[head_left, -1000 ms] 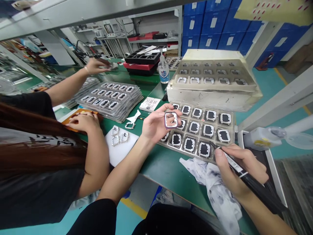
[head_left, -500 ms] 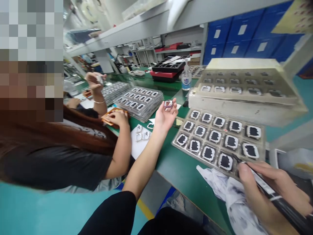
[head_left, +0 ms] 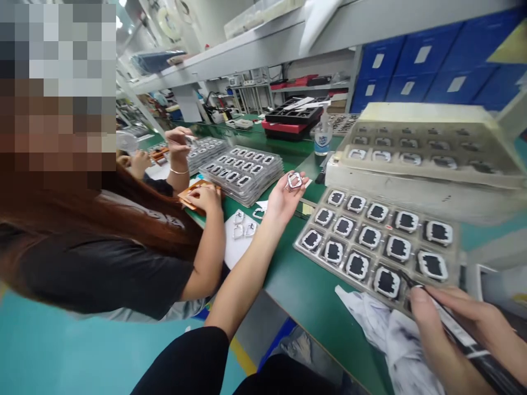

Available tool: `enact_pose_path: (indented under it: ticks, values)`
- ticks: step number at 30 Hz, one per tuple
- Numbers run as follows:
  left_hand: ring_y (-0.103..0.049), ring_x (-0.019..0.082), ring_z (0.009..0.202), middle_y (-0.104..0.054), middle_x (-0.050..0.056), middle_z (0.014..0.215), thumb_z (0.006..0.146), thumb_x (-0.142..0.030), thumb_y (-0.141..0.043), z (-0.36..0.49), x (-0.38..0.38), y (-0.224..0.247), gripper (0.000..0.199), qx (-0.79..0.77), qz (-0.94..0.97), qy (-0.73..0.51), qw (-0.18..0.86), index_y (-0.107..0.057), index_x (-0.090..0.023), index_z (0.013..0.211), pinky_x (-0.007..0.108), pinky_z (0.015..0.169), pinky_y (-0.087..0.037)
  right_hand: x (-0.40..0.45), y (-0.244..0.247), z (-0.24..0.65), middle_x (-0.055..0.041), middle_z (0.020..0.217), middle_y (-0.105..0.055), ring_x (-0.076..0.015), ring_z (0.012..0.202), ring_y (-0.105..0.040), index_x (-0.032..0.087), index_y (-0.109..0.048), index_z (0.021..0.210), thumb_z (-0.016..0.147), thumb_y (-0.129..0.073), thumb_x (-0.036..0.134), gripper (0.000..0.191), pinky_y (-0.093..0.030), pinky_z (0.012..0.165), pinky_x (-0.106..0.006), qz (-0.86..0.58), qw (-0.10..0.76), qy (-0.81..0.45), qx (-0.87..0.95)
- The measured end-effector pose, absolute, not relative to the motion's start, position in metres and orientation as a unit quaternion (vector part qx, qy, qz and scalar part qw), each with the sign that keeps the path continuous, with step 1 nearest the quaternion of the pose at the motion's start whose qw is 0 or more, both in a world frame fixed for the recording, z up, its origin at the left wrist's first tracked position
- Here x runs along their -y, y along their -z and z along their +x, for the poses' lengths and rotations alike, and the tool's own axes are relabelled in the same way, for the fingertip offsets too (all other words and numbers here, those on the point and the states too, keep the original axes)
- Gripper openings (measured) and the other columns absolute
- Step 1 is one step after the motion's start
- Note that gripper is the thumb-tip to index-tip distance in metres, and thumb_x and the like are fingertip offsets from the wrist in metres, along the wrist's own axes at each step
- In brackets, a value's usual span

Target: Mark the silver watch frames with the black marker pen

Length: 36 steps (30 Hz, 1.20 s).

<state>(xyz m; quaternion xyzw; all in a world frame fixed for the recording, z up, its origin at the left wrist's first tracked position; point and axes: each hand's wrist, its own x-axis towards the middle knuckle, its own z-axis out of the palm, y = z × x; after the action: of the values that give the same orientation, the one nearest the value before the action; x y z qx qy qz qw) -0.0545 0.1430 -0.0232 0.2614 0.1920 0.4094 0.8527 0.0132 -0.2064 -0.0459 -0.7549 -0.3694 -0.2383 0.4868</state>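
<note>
My left hand (head_left: 284, 197) is stretched out palm up over the bench, its fingers holding a small square frame (head_left: 295, 180) with rounded corners. In my right hand (head_left: 465, 323), at the lower right, are slim black tweezers (head_left: 457, 328) with a white label. Their dark tip rests by the front row of a clear plastic tray (head_left: 300, 244), near one white frame with a dark middle (head_left: 387, 282). Several similar frames sit in the tray's pockets. A crumpled white cloth (head_left: 395, 334) lies under my right hand, beside the tray.
A co-worker's hand (head_left: 206, 197) rests on an orange piece at the left. Stacked trays (head_left: 242, 170) and loose white frames (head_left: 239, 231) on paper lie between us. Behind my tray stand a pale box (head_left: 391, 184) and a pump bottle (head_left: 323, 137). A shelf (head_left: 247, 55) crosses above.
My left hand has turned the frame, so its opening faces me more. The whole view has shifted slightly. My right hand keeps the tweezers at the same tray spot.
</note>
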Motion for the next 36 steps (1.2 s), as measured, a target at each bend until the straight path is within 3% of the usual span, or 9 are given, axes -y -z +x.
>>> enact_pose_path:
  ticks: [3, 8, 11, 15, 19, 24, 36]
  values:
    - [-0.077, 0.023, 0.113, -0.079, 0.013, 0.119, 0.104, -0.019, -0.055, -0.054, -0.139, 0.027, 0.014, -0.191, 0.302, -0.402, 0.843, -0.067, -0.018, 0.112, 0.026, 0.085, -0.059, 0.204, 0.039, 0.004, -0.0012, 0.098, -0.079, -0.0249, 0.083, -0.078, 0.025, -0.073, 0.096, 0.091, -0.084, 0.042, 0.021, -0.065, 0.081, -0.038, -0.763, 0.478, 0.239, 0.365]
    - [-0.079, 0.021, 0.104, -0.079, 0.012, 0.12, 0.103, -0.02, -0.055, -0.052, -0.131, 0.03, 0.016, -0.199, 0.342, -0.387, 0.833, -0.068, -0.018, 0.113, 0.029, 0.089, -0.058, 0.198, 0.046, 0.006, -0.0002, 0.09, -0.076, -0.0221, 0.079, -0.075, 0.022, -0.072, 0.094, 0.094, -0.082, 0.028, 0.012, -0.064, 0.081, -0.036, -0.718, 0.507, 0.274, 0.389]
    - [-0.08, 0.021, 0.1, -0.08, 0.011, 0.118, 0.104, -0.021, -0.055, -0.051, -0.125, 0.03, 0.017, -0.183, 0.373, -0.384, 0.825, -0.068, -0.018, 0.114, 0.03, 0.088, -0.059, 0.197, 0.05, 0.011, -0.0008, 0.089, -0.075, -0.0214, 0.076, -0.074, 0.02, -0.072, 0.095, 0.091, -0.083, 0.023, 0.012, -0.062, 0.074, -0.033, -0.697, 0.517, 0.28, 0.409]
    - [-0.08, 0.025, 0.107, -0.081, 0.012, 0.116, 0.104, -0.021, -0.054, -0.05, -0.117, 0.03, 0.015, -0.168, 0.384, -0.371, 0.829, -0.066, -0.018, 0.112, 0.039, 0.102, -0.057, 0.198, 0.053, 0.015, -0.0032, 0.092, -0.075, -0.021, 0.076, -0.073, 0.017, -0.073, 0.099, 0.089, -0.084, 0.018, 0.015, -0.06, 0.067, -0.031, -0.675, 0.519, 0.278, 0.444]
    - [-0.079, 0.029, 0.114, -0.081, 0.015, 0.114, 0.104, -0.021, -0.054, -0.049, -0.11, 0.027, 0.012, -0.151, 0.383, -0.359, 0.838, -0.064, -0.018, 0.109, 0.046, 0.113, -0.053, 0.197, 0.053, 0.013, -0.003, 0.091, -0.074, -0.02, 0.077, -0.073, 0.017, -0.073, 0.099, 0.089, -0.084, 0.016, 0.015, -0.06, 0.068, -0.031, -0.681, 0.523, 0.271, 0.434]
    - [-0.079, 0.029, 0.113, -0.081, 0.016, 0.113, 0.104, -0.021, -0.054, -0.05, -0.104, 0.025, 0.012, -0.139, 0.396, -0.351, 0.837, -0.063, -0.017, 0.112, 0.047, 0.113, -0.054, 0.197, 0.054, 0.013, -0.0027, 0.093, -0.075, -0.0199, 0.079, -0.073, 0.018, -0.072, 0.098, 0.089, -0.084, 0.017, 0.015, -0.062, 0.076, -0.032, -0.69, 0.517, 0.272, 0.427]
    - [-0.081, 0.028, 0.106, -0.08, 0.014, 0.109, 0.103, -0.025, -0.057, -0.053, -0.094, 0.021, 0.014, -0.111, 0.406, -0.332, 0.844, -0.064, -0.019, 0.113, 0.045, 0.111, -0.054, 0.196, 0.054, 0.013, -0.0032, 0.089, -0.074, -0.0212, 0.073, -0.071, 0.019, -0.074, 0.1, 0.089, -0.084, 0.016, 0.015, -0.062, 0.065, -0.035, -0.677, 0.526, 0.267, 0.44]
